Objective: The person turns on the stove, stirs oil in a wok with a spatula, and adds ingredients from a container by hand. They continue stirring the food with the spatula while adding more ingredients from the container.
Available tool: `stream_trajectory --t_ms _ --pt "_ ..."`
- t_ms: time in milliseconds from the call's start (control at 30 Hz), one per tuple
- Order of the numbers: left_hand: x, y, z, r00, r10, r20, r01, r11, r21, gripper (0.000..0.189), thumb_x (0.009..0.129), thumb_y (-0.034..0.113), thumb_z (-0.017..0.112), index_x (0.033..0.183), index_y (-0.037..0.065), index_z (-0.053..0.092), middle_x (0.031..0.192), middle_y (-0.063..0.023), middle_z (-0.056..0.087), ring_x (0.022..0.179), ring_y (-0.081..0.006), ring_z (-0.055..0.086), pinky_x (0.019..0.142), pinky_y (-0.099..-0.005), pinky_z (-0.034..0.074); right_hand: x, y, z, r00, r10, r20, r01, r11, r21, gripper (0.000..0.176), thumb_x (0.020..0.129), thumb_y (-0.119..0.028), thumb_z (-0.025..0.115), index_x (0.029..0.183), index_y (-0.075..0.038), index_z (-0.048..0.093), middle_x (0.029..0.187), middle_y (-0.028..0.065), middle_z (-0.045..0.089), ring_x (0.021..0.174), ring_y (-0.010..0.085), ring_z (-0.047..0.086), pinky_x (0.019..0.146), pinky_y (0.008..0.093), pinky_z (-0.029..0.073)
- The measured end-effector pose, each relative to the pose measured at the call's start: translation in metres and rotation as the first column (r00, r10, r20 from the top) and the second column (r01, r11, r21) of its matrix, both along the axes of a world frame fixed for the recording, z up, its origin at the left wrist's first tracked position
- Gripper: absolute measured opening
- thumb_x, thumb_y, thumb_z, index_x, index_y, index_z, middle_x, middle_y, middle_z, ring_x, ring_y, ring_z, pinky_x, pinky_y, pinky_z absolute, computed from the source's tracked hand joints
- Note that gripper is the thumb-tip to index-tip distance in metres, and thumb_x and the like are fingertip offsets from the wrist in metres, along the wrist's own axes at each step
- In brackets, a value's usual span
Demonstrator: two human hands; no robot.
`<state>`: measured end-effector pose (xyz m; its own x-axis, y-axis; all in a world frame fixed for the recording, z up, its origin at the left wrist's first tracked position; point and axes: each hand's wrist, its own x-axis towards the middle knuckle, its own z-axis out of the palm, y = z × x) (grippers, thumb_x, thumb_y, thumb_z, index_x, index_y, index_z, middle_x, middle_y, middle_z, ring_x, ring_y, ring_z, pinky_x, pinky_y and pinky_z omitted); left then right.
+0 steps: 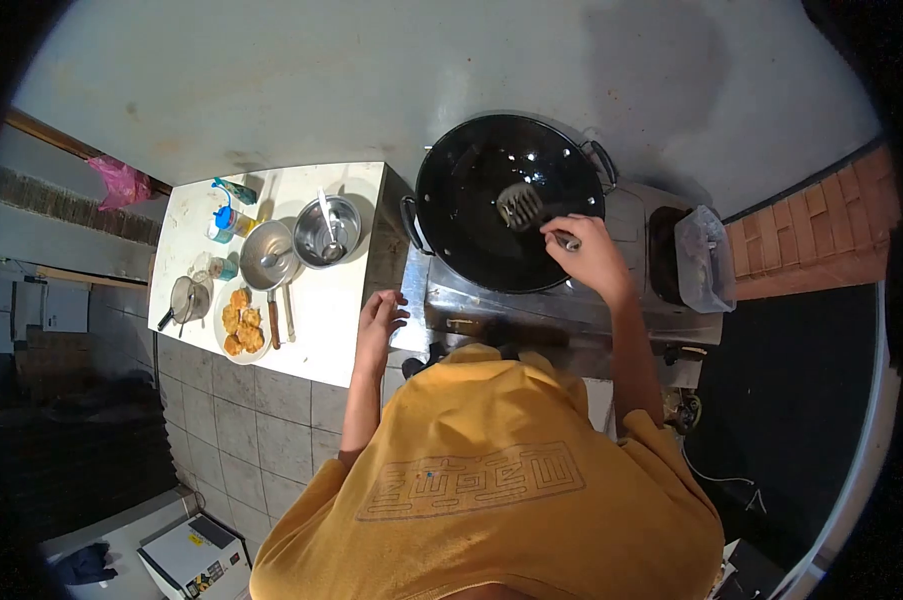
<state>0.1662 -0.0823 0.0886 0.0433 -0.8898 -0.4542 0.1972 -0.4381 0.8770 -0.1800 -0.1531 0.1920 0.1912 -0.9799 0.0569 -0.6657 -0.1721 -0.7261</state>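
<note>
Right, my right hand (593,258) grips the slotted spatula (519,207) over the black wok (471,240), stiff and fairly light I'd judge, best held far back on the handle, while my left hand (376,325) hangs empty, fingers loosely curled.

Slotted spatula (520,207) inside black wok (501,165)

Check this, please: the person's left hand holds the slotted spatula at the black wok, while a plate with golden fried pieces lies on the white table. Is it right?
Not fully: the head view shows the slotted spatula in the right hand, not the left hand. It is at the black wok, and the plate with golden fried pieces lies on the white table.
</note>
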Motion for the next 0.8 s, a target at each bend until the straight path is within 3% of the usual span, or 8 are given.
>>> stream_trajectory --t_ms 133,200,333,400,533,600,700,800 --pt "-0.002 0.01 -0.003 0.999 0.034 -0.002 -0.034 0.999 0.018 0.021 0.102 0.026 0.05 0.106 0.007 0.059 0.099 -0.0038 0.063 0.083 -0.0132 0.06 0.075 -0.0257 0.048 0.003 0.002 0.004 0.997 0.056 0.048 -0.062 0.991 0.12 0.02 0.087 -0.012 0.065 0.102 0.0 0.071 0.087 0.0178 0.068 0.081 0.0298 0.069 0.079 0.0337 0.053" --pt "-0.005 0.012 0.001 1.0 0.027 -0.005 -0.027 1.0 0.013 0.02 0.101 0.027 0.052 0.106 0.008 0.059 0.098 -0.0028 0.062 0.083 -0.0131 0.06 0.075 -0.0259 0.048 0.011 -0.005 -0.007 0.974 0.039 0.223 -0.063 0.993 0.102 0.02 0.087 -0.012 0.065 0.102 0.0 0.071 0.09 0.0177 0.068 0.081 0.03 0.069 0.079 0.0326 0.052" --pt "-0.001 0.015 0.0 1.0 0.025 -0.014 -0.025 1.0 -0.003 0.02 0.099 0.027 0.054 0.106 0.009 0.059 0.098 -0.0021 0.061 0.082 -0.0133 0.06 0.075 -0.0261 0.049 0.017 -0.017 -0.013 0.969 0.027 0.244 -0.022 1.0 -0.022 0.02 0.088 -0.012 0.064 0.102 0.0 0.071 0.091 0.0176 0.068 0.081 0.0285 0.07 0.078 0.0322 0.052" --pt "0.001 0.018 -0.003 0.998 0.055 -0.009 -0.055 0.998 0.006 0.021 0.1 0.028 0.053 0.106 0.009 0.059 0.099 -0.0032 0.062 0.083 -0.0135 0.06 0.075 -0.0264 0.049 0.011 -0.017 -0.011 0.993 -0.056 0.106 0.062 0.997 -0.051 0.02 0.088 -0.012 0.064 0.103 0.0 0.071 0.094 0.0179 0.068 0.082 0.0264 0.07 0.078 0.0323 0.052" --pt "0.002 0.017 -0.005 0.996 0.093 -0.015 -0.093 0.995 0.023 0.022 0.1 0.028 0.053 0.107 0.008 0.059 0.099 -0.0046 0.063 0.084 -0.0141 0.06 0.075 -0.0273 0.048 -0.001 -0.006 0.0 0.996 -0.016 -0.082 0.01 0.997 -0.07 0.02 0.088 -0.012 0.064 0.103 0.0 0.071 0.091 0.0176 0.068 0.081 0.025 0.07 0.077 0.032 0.052" --pt "-0.001 0.015 -0.005 0.995 0.099 -0.029 -0.098 0.995 0.03 0.022 0.1 0.027 0.053 0.107 0.007 0.059 0.099 -0.0046 0.063 0.084 -0.014 0.06 0.075 -0.0269 0.048 -0.001 -0.007 0.002 0.995 0.051 0.086 -0.059 0.994 0.09 0.02 0.087 -0.012 0.065 0.102 0.0 0.071 0.089 0.017 0.068 0.081 0.0257 0.069 0.076 0.0316 0.052" --pt "-0.004 0.009 -0.007 0.997 0.065 -0.045 -0.064 0.998 0.013 0.02 0.099 0.026 0.053 0.107 0.008 0.059 0.098 -0.0027 0.061 0.083 -0.0142 0.06 0.074 -0.0265 0.049 0.012 -0.017 -0.003 0.97 0.014 0.241 -0.046 0.991 0.13 0.02 0.087 -0.012 0.066 0.102 -0.001 0.071 0.086 0.0158 0.067 0.08 0.0254 0.069 0.075 0.0321 0.052" --pt "-0.004 0.002 0.0 0.998 0.04 -0.056 -0.041 0.999 -0.008 0.02 0.1 0.025 0.053 0.107 0.008 0.059 0.098 -0.0027 0.061 0.083 -0.0141 0.06 0.074 -0.0265 0.049 0.016 -0.03 -0.012 0.969 0.044 0.243 -0.021 0.995 -0.095 0.02 0.087 -0.013 0.066 0.103 -0.002 0.071 0.086 0.0159 0.067 0.08 0.026 0.069 0.075 0.0322 0.052"
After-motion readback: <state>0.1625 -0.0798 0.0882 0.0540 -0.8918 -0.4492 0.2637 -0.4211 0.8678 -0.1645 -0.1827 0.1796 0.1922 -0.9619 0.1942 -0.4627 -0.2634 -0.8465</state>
